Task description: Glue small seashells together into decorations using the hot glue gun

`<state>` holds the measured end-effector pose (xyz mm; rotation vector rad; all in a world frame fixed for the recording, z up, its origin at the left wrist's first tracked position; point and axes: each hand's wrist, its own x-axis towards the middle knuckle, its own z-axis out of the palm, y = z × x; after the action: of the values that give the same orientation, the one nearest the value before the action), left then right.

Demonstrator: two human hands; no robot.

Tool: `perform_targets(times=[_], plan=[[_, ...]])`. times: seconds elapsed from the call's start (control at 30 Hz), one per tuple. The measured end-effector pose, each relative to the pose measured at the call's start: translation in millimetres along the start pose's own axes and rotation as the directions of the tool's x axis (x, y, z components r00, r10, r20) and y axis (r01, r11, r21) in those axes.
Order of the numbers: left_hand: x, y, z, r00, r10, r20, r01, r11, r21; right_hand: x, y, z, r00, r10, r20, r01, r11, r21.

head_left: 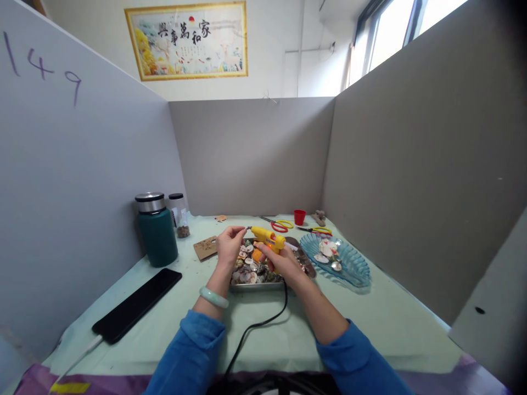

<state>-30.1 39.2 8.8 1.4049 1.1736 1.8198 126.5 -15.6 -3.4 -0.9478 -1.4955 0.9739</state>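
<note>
My right hand (280, 261) is wrapped round the handle of a yellow hot glue gun (265, 236), whose nozzle points left. A glue stick juts from its back end and a black cord (263, 325) runs down from it toward me. Close to the nozzle tip, my left hand (230, 242) is pinched; whatever its fingertips hold is too small to make out. Both hands hover over a metal tray (257, 287) filled with shells (247, 274) and an orange piece (257, 255).
Right of the tray lies a blue glass dish (356, 269) with several shells. Behind are scissors (280, 225), more scissors (315, 231) and a red cup (300, 217). On the left stand a green flask (157, 236), a jar (180, 216), a brown card (205, 248) and a phone (138, 304). Partitions surround the table.
</note>
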Motion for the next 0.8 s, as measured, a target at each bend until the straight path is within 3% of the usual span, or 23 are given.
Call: perform_targets(times=[0.57, 0.8], plan=[[-2.0, -0.4, -0.7, 0.998, 0.057, -0.035, -0.053, 0.993, 0.101, 0.1, 3.6, -0.6, 1.000, 0.003, 0.019, -0.002, 1.000, -0.025], [-0.8, -0.1, -0.4, 0.999, 0.022, -0.046, -0.019, 0.998, 0.062, -1.5, -2.2, 0.2, 0.999, 0.021, 0.024, -0.020, 0.999, -0.033]])
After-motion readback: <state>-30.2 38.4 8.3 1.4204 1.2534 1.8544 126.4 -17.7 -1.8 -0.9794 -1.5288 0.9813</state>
